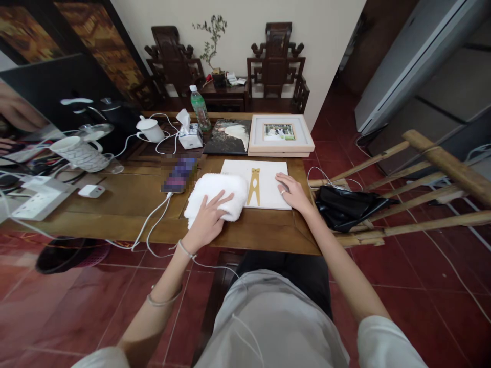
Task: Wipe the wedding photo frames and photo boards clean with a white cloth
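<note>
My left hand [209, 221] lies on a folded white towel [219, 188], fingers spread across its top. The towel covers the left edge of a flat white panel [271, 176] on the table. On the panel is a gold, long-legged shape with a cat-like head [253, 186], partly beside the towel. My right hand [291, 190] rests on the panel's right edge, fingers stretched out and a ring on one of them. I cannot see whether the thumb goes under the panel.
Behind the panel lie a framed photo [282, 132] and a dark picture [230, 137]. Left are a phone [179, 175], tissue box [191, 137], bottle [200, 108], lidded cup [150, 130], mug [86, 154] and power strip [44, 198]. Cables hang over the front edge. A black bag [341, 207] sits right.
</note>
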Demonstrator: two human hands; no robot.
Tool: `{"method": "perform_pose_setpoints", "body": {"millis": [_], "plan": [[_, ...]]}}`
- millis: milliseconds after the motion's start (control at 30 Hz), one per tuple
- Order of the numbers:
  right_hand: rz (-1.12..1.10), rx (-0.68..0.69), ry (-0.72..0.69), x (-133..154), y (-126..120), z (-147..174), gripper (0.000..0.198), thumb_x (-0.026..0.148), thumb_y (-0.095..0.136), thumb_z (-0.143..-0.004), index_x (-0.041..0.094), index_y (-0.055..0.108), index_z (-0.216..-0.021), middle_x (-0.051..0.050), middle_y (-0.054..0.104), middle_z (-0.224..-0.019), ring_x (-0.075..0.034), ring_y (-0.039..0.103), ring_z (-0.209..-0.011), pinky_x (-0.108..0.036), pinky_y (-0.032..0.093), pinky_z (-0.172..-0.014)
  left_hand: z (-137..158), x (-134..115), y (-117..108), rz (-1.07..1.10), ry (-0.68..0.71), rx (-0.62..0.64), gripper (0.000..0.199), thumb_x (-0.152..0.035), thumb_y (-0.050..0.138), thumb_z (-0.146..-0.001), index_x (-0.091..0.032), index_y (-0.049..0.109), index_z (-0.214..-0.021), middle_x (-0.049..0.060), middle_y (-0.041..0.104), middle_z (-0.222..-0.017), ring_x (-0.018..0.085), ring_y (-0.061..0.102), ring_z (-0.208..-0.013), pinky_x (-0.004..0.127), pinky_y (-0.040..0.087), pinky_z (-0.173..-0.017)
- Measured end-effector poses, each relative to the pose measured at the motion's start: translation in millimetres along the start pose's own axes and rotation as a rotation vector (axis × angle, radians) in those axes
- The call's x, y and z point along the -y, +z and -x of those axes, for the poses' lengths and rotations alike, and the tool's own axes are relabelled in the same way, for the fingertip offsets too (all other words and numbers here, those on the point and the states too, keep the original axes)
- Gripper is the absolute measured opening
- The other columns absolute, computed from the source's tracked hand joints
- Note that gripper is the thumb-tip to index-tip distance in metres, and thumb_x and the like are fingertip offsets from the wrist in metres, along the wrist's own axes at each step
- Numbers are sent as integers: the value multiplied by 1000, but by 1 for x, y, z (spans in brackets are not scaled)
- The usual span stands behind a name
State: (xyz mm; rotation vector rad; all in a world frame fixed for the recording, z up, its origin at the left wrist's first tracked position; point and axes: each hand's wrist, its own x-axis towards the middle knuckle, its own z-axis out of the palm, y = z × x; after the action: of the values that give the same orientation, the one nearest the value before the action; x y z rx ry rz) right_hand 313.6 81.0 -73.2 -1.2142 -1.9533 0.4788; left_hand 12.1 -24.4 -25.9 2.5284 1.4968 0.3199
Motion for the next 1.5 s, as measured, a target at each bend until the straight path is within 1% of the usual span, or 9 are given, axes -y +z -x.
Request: {"method": "perform_pose_setpoints", "body": {"millis": [367, 467, 633, 733, 833, 1133, 1267, 1367, 1500], "plan": [[6, 4, -3, -1, -1, 0, 34, 21, 50, -86, 18, 68, -115, -11, 63, -130, -24, 52, -129, -47, 37, -113, -81, 25, -2, -84, -57, 31, 44, -6, 40, -77, -21, 68, -107, 4, 31, -155, 31, 18, -146, 73, 16, -109], [5, 4, -2, 0, -1, 0, 34, 20, 50, -86, 18, 68, -115, -11, 63, -130, -23, 52, -129, -46, 37, -113, -69, 12, 3, -163, -42, -11, 45, -3, 41, -75, -19, 70, -104, 4, 31, -155, 33, 19, -146, 71, 16, -111], [-2, 2, 2, 0, 0, 0, 35, 21, 50, -86, 16, 68, -115, -12, 63, -130, -24, 52, -129, -45, 37, -114, -17, -14, 5, -136, 39, -29, 45, 1, 37, -73, -20, 73, -91, 1, 33, -153, 30, 22, -145, 67, 14, -115], [-15, -1, 4, 0, 0, 1, 35, 20, 50, -85, 17, 68, -115, -11, 63, -130, -25, 52, -129, -47, 36, -113, 4, -17, -1, -81, 68, 19, 47, 2, 35, -72, -20, 73, -88, -1, 34, -153, 28, 22, -145, 67, 15, -115], [-26, -1, 7, 0, 1, 1, 35, 19, 51, -85, 20, 68, -115, -9, 63, -130, -24, 52, -129, -47, 36, -114, 2, -9, -9, -39, 87, 91, 48, 2, 33, -71, -20, 72, -90, 1, 35, -153, 27, 22, -145, 66, 18, -114], [-28, 1, 10, 1, -1, 1, 35, 19, 52, -84, 22, 68, -115, -7, 63, -130, -23, 52, -129, -47, 36, -114, -106, 44, -16, -1, -22, 141, 47, -8, 35, -79, -18, 65, -113, 7, 35, -153, 28, 19, -146, 70, 14, -111], [-18, 2, 6, 1, -1, 1, 34, 19, 51, -85, 21, 68, -115, -7, 63, -130, -23, 51, -130, -47, 36, -114, -133, 47, -14, -50, -57, 137, 49, -7, 35, -79, -19, 63, -118, 6, 31, -155, 29, 16, -147, 71, 13, -110], [-20, -4, 4, 1, 0, 1, 34, 19, 51, -85, 20, 68, -115, -9, 63, -130, -24, 52, -129, -47, 36, -114, -115, 34, -10, -105, -7, 123, 49, -4, 37, -76, -19, 66, -112, 5, 29, -156, 30, 17, -147, 71, 15, -110], [-31, -6, 12, 1, 0, 0, 35, 18, 52, -84, 22, 69, -114, -7, 63, -130, -24, 52, -129, -48, 36, -114, -55, 9, -9, -122, 106, 111, 48, -1, 38, -71, -19, 71, -100, 3, 28, -156, 29, 17, -147, 68, 16, -112]]}}
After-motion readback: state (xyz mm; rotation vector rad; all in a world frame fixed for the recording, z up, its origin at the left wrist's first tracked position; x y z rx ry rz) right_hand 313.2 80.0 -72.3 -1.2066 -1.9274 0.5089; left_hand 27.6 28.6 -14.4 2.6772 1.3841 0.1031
